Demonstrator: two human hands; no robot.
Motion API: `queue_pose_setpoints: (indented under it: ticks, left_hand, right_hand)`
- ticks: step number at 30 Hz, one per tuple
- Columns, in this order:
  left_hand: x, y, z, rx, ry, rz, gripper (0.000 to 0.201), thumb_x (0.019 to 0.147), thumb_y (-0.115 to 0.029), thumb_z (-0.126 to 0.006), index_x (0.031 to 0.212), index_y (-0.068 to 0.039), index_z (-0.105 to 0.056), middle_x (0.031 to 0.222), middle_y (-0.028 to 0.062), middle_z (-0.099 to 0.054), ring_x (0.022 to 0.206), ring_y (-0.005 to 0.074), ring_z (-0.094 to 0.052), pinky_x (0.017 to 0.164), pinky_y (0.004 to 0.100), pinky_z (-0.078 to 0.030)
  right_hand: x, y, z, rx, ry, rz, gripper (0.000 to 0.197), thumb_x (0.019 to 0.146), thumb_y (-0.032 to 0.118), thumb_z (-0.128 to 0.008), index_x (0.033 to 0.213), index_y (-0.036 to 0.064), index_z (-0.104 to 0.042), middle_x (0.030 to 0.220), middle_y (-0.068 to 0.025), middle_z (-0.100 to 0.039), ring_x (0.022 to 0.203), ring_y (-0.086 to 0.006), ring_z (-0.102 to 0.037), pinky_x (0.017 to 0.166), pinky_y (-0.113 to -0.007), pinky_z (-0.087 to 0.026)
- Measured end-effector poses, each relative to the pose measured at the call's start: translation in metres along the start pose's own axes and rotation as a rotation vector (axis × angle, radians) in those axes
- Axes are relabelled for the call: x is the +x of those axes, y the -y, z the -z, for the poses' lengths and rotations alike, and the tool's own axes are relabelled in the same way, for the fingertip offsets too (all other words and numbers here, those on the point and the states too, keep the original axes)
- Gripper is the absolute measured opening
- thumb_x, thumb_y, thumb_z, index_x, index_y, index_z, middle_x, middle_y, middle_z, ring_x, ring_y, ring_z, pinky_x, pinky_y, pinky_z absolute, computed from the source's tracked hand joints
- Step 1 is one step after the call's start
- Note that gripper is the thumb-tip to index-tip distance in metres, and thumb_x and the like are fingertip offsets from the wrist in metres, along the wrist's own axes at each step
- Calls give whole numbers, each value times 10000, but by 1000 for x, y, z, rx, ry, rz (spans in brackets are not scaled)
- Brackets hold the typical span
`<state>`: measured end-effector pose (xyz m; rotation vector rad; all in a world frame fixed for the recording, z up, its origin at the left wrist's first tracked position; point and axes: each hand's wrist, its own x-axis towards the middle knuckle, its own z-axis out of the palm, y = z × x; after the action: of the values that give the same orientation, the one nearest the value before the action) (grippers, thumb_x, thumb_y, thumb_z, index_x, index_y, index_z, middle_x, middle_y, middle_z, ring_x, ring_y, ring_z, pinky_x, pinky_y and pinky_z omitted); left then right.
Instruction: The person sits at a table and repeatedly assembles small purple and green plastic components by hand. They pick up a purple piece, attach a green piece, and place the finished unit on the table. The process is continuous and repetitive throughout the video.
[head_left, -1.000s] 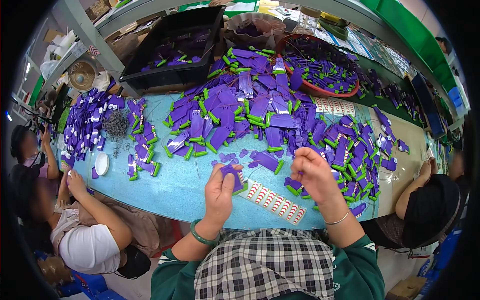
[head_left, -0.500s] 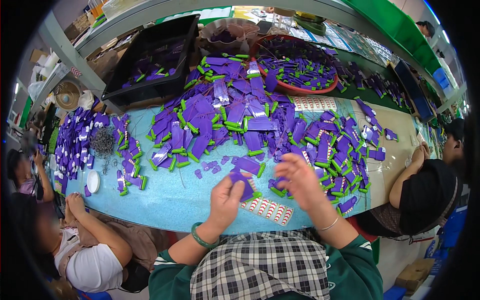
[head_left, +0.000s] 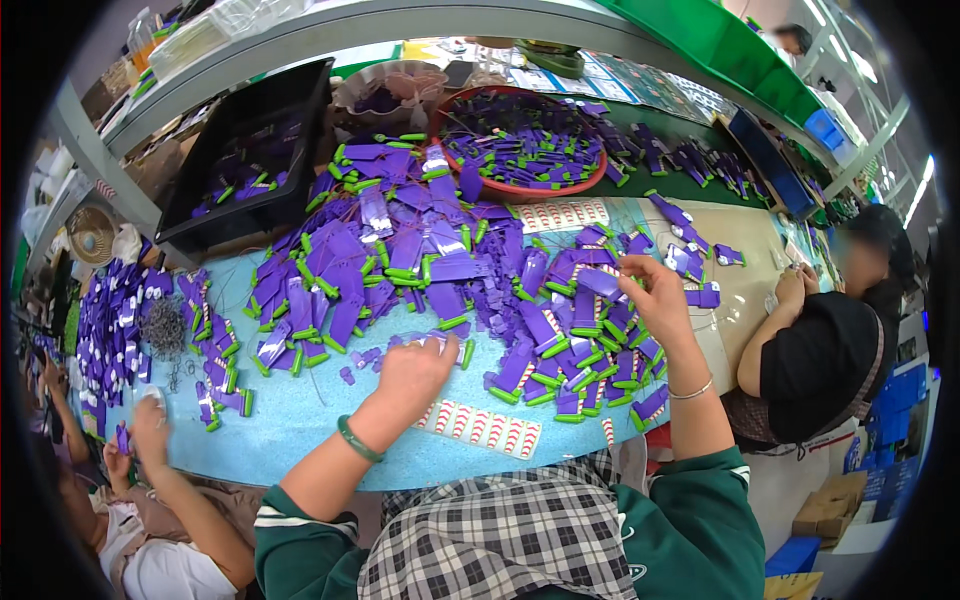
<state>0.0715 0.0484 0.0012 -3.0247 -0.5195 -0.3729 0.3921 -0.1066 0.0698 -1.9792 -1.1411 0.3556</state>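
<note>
My left hand reaches over the near middle of the blue table. Its bent fingers close on a flat purple piece with a bright green end, mostly hidden beneath them. My right hand is over the right-hand pile, thumb and forefinger at the end of another flat purple piece. Just in front of my left hand lies a clear sheet of red-and-white chevron stickers. Many green-ended purple pieces with such stickers make up the right-hand pile. A larger heap spreads across the middle.
At the back stand a black tray and a red basin of purple pieces. Another sticker sheet lies behind the right pile. Tangled grey wire sits at left. People are seated at both sides, under a metal shelf frame.
My left hand has moved from the held piece toward another on the table. My right hand has gone right and away, onto the pile. The whole view has shifted somewhat.
</note>
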Motion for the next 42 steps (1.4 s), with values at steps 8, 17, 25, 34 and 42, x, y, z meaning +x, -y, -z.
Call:
queue_pose_setpoints:
  ticks: [8,17,25,34,42]
  left_hand:
    - [-10,14,35,-223,-184,97,285,772,-68,-563,1049,-78,-630,777,84,-614,628,233,-629,543,326,-489]
    - [-80,11,74,-1948,-512,452,303,963,-98,-422,1222,42,-492,976,161,-628,820,231,-654,750,364,-539]
    - [-107,-27,34,-1715,-391,843,189,918,-13,-506,1102,-9,-464,862,82,-570,762,156,-617,662,286,-532]
    - [-114,-29,6,-1630,-230,779,199,987,-104,-438,1114,34,-505,861,54,-572,777,119,-588,704,266,-509]
    - [-105,-21,42,-1473,-143,769,174,857,-82,-651,986,30,-623,813,42,-642,770,102,-592,703,269,-494]
  right_hand:
    - [-86,76,-106,-83,333,591,301,673,120,-771,941,62,-645,882,-81,-609,845,-251,-591,698,-362,-494]
    - [-96,109,-193,-438,392,556,265,693,212,-752,902,93,-641,881,-26,-570,857,-212,-545,690,-346,-463]
    - [-100,90,-209,-159,405,732,115,708,107,-703,797,82,-634,807,-21,-578,775,-219,-557,670,-336,-459]
    - [-86,87,-197,604,692,408,106,786,35,-683,849,42,-598,874,-48,-643,829,-183,-612,742,-306,-490]
    - [-68,118,-167,311,766,261,154,815,57,-676,945,11,-607,862,-51,-650,839,-167,-618,740,-291,-483]
